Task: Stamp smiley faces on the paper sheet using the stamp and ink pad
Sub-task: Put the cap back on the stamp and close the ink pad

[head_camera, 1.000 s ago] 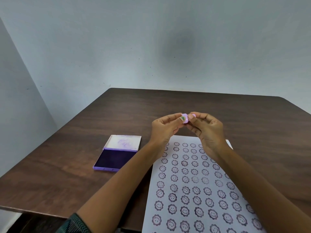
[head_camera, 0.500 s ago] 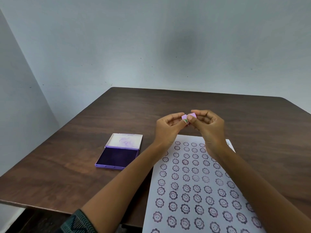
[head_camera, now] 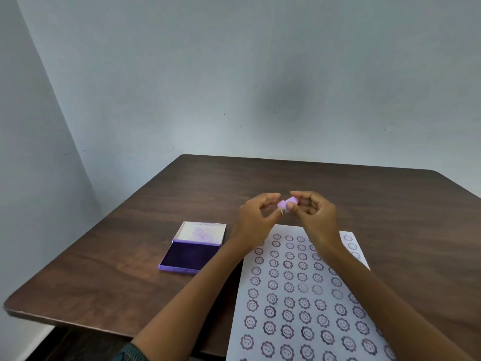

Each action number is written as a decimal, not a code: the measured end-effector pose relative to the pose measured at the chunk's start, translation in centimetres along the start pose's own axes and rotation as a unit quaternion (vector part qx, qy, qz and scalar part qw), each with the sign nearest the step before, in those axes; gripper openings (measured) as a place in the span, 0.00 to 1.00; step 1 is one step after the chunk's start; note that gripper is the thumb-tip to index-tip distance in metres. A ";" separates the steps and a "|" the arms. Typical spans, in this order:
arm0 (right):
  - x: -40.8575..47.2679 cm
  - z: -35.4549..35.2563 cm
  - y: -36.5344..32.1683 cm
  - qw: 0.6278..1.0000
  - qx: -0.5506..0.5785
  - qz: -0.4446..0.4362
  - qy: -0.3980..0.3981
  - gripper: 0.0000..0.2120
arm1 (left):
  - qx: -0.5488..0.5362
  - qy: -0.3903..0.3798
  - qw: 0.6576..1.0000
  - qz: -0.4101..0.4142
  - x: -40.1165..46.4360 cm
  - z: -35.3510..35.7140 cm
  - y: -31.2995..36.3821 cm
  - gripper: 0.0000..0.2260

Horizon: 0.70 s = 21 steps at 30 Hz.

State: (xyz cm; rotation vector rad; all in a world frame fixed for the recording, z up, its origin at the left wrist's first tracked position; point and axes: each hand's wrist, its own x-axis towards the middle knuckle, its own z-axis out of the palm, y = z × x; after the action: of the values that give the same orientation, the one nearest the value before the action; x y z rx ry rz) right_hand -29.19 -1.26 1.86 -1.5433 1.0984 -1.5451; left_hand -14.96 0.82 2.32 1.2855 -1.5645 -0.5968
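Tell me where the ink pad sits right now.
In the head view the ink pad lies open on the table, left of the paper and the left forearm.

Lilac stamp [head_camera: 287, 204], purple ink pad [head_camera: 191, 252], white paper sheet [head_camera: 307, 295] patterned with purple smileys, dark brown wood-grain table [head_camera: 130, 256]

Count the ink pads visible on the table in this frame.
1. The open purple ink pad case lies on the dark wooden table, left of the white paper sheet of stamped smiley faces, lid folded back. No others show.
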 end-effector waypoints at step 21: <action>0.0 4.8 -0.8 0.967 -0.226 -0.088 -0.082 0.08 | 0.187 -0.042 0.980 -0.046 -9.9 -14.1 -4.9 0.38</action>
State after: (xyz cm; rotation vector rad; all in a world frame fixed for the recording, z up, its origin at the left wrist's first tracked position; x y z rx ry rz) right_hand -24.35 -1.36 2.25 -2.0823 1.3084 -1.3022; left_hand -0.62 11.30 0.04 1.6369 -1.7510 -0.4293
